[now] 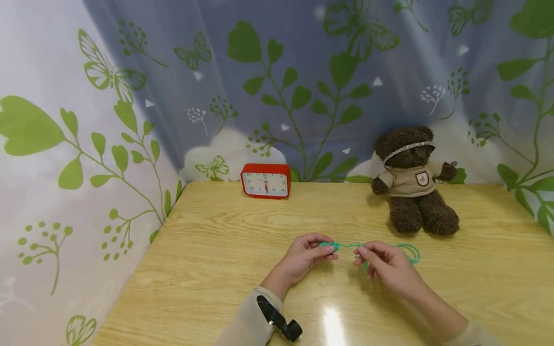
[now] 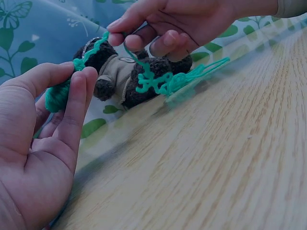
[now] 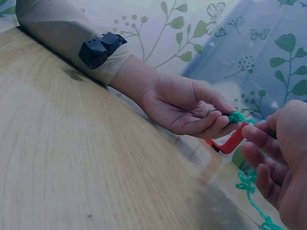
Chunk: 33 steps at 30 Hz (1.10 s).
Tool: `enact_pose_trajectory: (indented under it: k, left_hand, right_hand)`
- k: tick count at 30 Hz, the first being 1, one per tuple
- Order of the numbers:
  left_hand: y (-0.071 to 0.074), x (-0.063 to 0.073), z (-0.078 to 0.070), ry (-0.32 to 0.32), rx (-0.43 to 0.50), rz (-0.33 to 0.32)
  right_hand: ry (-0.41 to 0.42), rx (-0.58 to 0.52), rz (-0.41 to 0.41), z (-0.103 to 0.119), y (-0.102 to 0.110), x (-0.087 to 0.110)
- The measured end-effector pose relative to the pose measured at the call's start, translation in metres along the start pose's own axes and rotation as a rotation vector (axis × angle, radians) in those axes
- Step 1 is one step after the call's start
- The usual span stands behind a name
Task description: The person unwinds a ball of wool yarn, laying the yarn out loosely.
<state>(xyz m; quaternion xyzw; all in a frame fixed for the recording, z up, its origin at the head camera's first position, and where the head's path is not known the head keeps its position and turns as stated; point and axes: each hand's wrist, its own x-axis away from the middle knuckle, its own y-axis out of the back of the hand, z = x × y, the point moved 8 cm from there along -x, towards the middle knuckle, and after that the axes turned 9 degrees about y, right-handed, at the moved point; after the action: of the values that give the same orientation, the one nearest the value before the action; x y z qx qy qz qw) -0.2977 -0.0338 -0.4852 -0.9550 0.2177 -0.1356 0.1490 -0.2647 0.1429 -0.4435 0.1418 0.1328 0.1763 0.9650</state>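
Note:
My left hand [image 1: 303,257] pinches a small wound bundle of green yarn [image 2: 58,96] between thumb and fingers. From it a crinkled strand runs across to my right hand [image 1: 389,266], whose thumb and forefinger pinch it. In the left wrist view, the strand [image 2: 96,49] slants up between the two hands. Below the right hand hangs a loose tangle of the same yarn [image 2: 156,82]. Longer yarn loops [image 1: 413,253] show beyond the right hand in the head view. Both hands are held over the wooden table [image 1: 207,269].
A red alarm clock [image 1: 266,181] stands at the table's back left. At the back right sits a brown teddy bear [image 1: 415,187] in a beige shirt. Behind the table hangs a leaf-patterned curtain [image 1: 277,96]. A black strap [image 1: 277,317] is around the left sleeve.

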Motion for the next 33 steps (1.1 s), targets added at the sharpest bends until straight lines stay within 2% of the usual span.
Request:
enact_pose_trajectory:
  k: [8, 13, 19, 25, 33]
  left_hand:
    - [-0.001, 0.001, 0.0, -0.005, 0.013, 0.017]
    - [0.0, 0.0, 0.0, -0.024, 0.015, 0.027]
    - [0.0, -0.001, 0.0, -0.031, 0.012, 0.026]
    - [0.001, 0.0, 0.0, -0.017, 0.014, 0.02]
    - [0.0, 0.001, 0.0, -0.013, 0.01, 0.022]
  right_hand:
    - [-0.048, -0.002, -0.124, 0.0, 0.02, 0.003]
    - [-0.018, -0.013, -0.218, 0.007, 0.035, 0.003]
    - [0.004, -0.114, -0.29, 0.009, 0.046, 0.005]
    - [0.063, -0.246, -0.354, 0.012, 0.053, 0.005]
    - [0.142, -0.349, -0.492, 0.017, 0.066, 0.007]
